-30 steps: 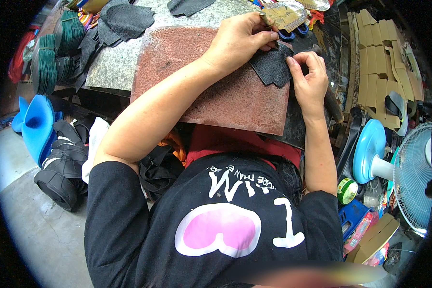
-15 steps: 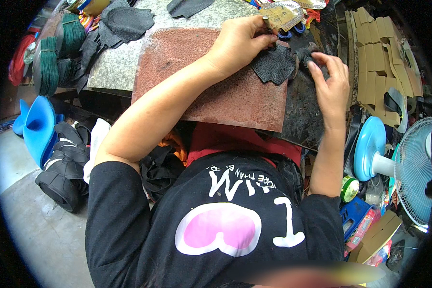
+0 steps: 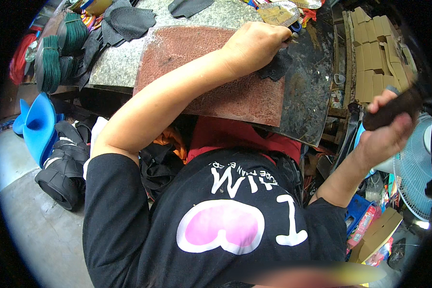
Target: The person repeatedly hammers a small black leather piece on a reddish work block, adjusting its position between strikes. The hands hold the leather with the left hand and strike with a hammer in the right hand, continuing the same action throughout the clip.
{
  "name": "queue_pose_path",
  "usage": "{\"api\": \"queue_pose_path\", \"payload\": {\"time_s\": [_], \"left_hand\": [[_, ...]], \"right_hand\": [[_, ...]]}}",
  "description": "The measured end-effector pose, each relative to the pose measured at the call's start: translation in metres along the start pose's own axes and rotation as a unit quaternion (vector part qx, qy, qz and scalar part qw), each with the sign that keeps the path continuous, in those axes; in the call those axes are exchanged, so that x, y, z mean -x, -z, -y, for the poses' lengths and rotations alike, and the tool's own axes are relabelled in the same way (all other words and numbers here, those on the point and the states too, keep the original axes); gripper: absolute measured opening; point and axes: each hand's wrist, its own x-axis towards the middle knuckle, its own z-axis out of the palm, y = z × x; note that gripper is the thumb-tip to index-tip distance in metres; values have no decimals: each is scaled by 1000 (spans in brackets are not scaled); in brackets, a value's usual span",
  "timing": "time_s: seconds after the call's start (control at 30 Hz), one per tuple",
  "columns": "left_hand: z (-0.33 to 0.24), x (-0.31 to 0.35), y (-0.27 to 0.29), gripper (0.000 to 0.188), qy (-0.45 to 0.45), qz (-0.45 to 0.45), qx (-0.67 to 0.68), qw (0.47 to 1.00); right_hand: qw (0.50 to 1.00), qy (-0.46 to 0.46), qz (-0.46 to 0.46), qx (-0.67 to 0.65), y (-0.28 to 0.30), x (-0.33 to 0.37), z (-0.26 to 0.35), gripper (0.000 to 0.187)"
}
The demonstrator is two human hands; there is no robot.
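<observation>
My left hand is closed round a small metal punch, and only its end shows past the fingers. Beneath that hand a piece of black leather lies at the right side of a reddish-brown board, partly hidden by my fingers. Up to the right, well off the table, my right hand grips a thick, dark brown hammer-like tool. Motion and shadow blur the tool's far end.
More black leather pieces lie on the grey stone top. Bundles of green cord hang at the left. Stacked cardboard boxes and a fan stand at the right, close to my raised right hand.
My right hand has lifted the dark tool off the table and swung it up to the right. My left hand has shifted right with the punch and turned over the leather.
</observation>
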Motion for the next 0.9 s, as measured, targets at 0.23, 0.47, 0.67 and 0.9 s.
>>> {"api": "queue_pose_path", "payload": {"time_s": [0.23, 0.47, 0.67, 0.9], "left_hand": [[1, 0, 2, 11, -14, -27, 24, 999], [24, 8, 26, 17, 74, -95, 89, 989], [27, 22, 24, 18, 143, -79, 128, 978], [30, 24, 18, 17, 169, -90, 183, 964]], "right_hand": [[961, -181, 135, 162, -14, 40, -28, 35], [892, -40, 135, 430, 15, 50, -76, 37], [858, -12, 179, 482, -6, 41, -90, 26], [907, 105, 211, 349, -94, 15, -96, 19]]}}
